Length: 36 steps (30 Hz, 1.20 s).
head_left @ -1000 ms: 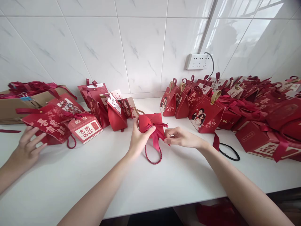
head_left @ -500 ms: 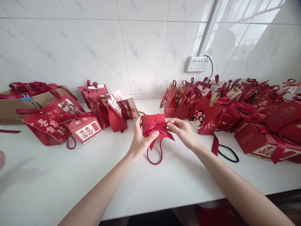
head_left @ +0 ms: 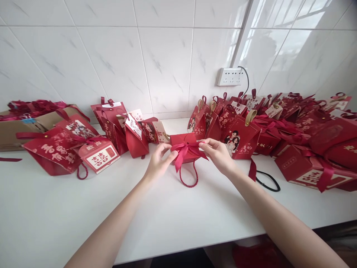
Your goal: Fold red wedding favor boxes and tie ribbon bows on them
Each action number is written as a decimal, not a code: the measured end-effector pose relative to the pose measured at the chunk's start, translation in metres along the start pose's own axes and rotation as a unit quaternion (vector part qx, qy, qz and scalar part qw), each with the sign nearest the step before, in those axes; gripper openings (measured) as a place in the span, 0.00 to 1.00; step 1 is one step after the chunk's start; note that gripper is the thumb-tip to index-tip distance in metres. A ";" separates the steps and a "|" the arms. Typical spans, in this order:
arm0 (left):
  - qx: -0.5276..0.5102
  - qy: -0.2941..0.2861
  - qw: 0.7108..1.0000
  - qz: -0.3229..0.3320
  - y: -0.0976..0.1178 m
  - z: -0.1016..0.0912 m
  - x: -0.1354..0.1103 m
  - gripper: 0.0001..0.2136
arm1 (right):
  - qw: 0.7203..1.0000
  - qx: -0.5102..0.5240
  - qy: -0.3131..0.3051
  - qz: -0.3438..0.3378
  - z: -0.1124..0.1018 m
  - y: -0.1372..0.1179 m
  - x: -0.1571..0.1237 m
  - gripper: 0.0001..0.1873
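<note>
A small red gift box (head_left: 177, 138) with folded flaps on top lies on the white table in front of me. A red satin ribbon (head_left: 182, 152) is tied in a bow across it, its tails hanging over the near side. My left hand (head_left: 158, 160) has thumb and forefinger closed on the bow's left loop. On the other side, my right hand (head_left: 219, 154) pinches the right loop between its fingertips. From under the box a twisted red cord handle (head_left: 196, 178) loops towards me on the table.
Red favour boxes, among them one with a couple's picture (head_left: 242, 137), crowd the right. More, including a double-happiness box (head_left: 99, 156), stand left beside a cardboard carton (head_left: 16, 136) of ribbons. A black elastic loop (head_left: 275, 186) lies right. A power socket (head_left: 230, 77) is on the wall.
My left hand has moved off the box's left side and front to the bow's left loop. My right hand still pinches the right loop. The bow's tails hang differently.
</note>
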<state>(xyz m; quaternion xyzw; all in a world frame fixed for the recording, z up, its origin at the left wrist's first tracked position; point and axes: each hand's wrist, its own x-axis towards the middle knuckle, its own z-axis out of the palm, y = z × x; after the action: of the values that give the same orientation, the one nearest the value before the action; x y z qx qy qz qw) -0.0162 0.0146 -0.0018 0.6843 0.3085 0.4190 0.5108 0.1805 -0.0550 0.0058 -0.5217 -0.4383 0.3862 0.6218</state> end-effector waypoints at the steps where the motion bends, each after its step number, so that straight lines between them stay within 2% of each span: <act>1: 0.004 0.007 1.000 -0.003 0.000 0.000 0.000 0.13 | 1.000 0.001 0.000 -0.005 0.000 0.000 0.000 0.17; 5: 0.012 0.028 1.000 -0.006 0.000 0.001 0.001 0.12 | 0.999 -0.006 0.008 -0.030 0.000 0.002 0.002 0.17; 9: -0.041 0.024 0.997 -0.056 0.002 0.000 0.001 0.14 | 0.999 -0.016 0.016 -0.036 0.000 0.002 0.003 0.19; 11: -0.018 0.042 0.997 -0.063 0.002 -0.001 0.002 0.16 | 0.999 -0.020 0.011 -0.032 0.000 0.002 0.003 0.19; 14: 0.049 0.067 0.996 -0.043 0.002 -0.002 0.002 0.15 | 0.999 -0.023 -0.005 -0.028 0.001 0.002 0.002 0.19; 19: 0.058 0.047 0.997 -0.022 0.004 -0.004 0.003 0.14 | 0.999 -0.036 -0.005 -0.030 0.001 0.002 0.001 0.20; 24: 0.103 0.099 0.988 0.050 0.003 0.001 0.000 0.11 | 0.997 -0.034 0.006 -0.072 0.000 0.003 0.001 0.19; 26: 0.092 0.102 0.989 0.057 0.000 0.004 -0.002 0.11 | 0.996 -0.035 0.007 -0.087 0.000 0.005 0.002 0.19; 32: -0.001 0.110 0.993 -0.038 -0.006 0.006 0.000 0.18 | 0.991 -0.072 -0.017 -0.114 0.001 0.007 0.002 0.17; 36: 0.009 0.113 0.993 -0.036 -0.004 0.006 0.001 0.17 | 0.988 -0.086 -0.037 -0.121 0.001 0.005 0.000 0.14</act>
<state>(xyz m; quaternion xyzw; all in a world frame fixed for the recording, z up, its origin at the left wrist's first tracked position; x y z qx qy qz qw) -0.0106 0.0139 -0.0066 0.6255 0.3927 0.4723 0.4811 0.1793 -0.0540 0.0009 -0.5015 -0.5528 0.2876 0.6001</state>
